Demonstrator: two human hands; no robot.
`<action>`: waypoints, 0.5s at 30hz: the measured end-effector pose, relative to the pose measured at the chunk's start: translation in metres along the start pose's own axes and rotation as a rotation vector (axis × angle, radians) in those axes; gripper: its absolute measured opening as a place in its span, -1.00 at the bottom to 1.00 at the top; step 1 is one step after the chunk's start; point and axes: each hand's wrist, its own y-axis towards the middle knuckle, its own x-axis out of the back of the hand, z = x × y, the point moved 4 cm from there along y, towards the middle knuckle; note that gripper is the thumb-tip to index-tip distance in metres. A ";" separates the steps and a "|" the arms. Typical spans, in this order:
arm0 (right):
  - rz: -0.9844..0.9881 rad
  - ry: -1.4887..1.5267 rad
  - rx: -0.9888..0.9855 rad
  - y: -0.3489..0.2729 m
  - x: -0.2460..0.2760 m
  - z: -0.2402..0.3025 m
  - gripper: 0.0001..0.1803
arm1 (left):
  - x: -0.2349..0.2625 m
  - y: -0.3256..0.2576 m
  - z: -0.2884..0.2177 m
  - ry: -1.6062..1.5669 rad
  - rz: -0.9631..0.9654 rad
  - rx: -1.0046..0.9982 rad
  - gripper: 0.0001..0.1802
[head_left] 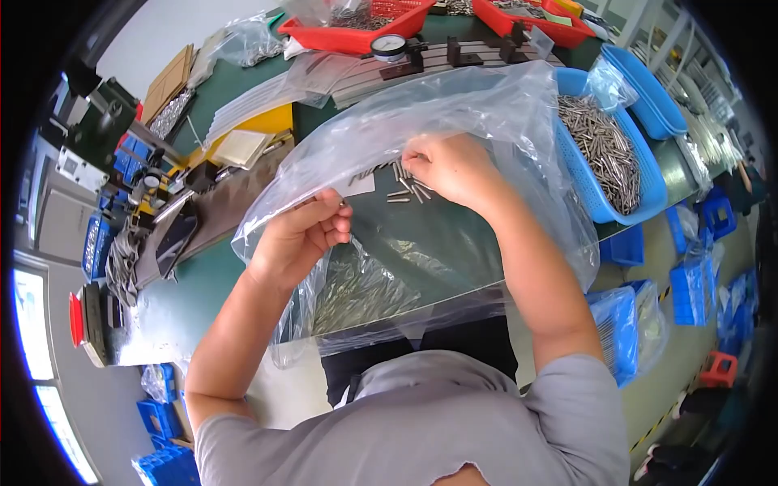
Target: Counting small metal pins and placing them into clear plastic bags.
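Note:
My left hand (301, 235) is closed, with the end of a small metal pin (342, 204) showing between thumb and forefinger. To its right, my right hand (455, 166) bends down with its fingertips pinched together over a loose group of short metal pins (417, 193). Whatever those fingertips grip is hidden. A white slip of paper (362, 186) lies between the hands, with more pins along its upper edge. A large clear plastic bag (324, 154) spreads around both hands, and its crumpled near part reaches the table edge.
A blue basket (596, 212) full of metal pins stands at the right, beside another blue tray (648, 93). Red trays (356, 36) and a dial gauge (388, 47) sit at the back of the green table (203, 283). Bench equipment (150, 182) occupies the left.

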 end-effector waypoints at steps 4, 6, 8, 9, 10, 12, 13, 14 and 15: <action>-0.057 -0.002 0.072 0.004 -0.010 0.004 -0.81 | 0.000 0.006 0.009 -0.028 0.043 0.007 -0.93; -0.079 -0.102 0.066 0.006 -0.013 0.002 -0.81 | -0.001 0.016 0.015 -0.066 0.070 0.031 -0.92; -0.117 -0.196 0.035 0.005 -0.015 -0.007 -0.76 | -0.005 0.022 0.023 -0.061 0.056 0.027 -0.90; -0.055 -0.175 -0.042 0.002 -0.011 0.004 -0.74 | -0.001 0.022 0.028 -0.078 0.088 -0.017 -0.89; -0.066 -0.220 -0.011 0.004 -0.019 -0.005 -0.74 | -0.002 0.025 0.030 -0.106 0.134 -0.034 -0.93; -0.171 -0.172 0.096 0.012 -0.030 -0.001 -0.85 | 0.007 0.015 0.026 -0.041 0.057 -0.087 -0.89; -0.145 -0.161 0.157 0.019 -0.037 0.002 -0.90 | 0.018 0.014 0.026 -0.057 0.167 -0.091 -0.88; -0.128 -0.224 0.138 0.022 -0.045 0.005 -0.92 | 0.030 0.013 0.028 -0.030 0.198 -0.091 -0.85; -0.129 -0.241 0.180 0.021 -0.047 0.014 -0.92 | 0.040 0.014 0.029 0.003 0.209 -0.081 -0.88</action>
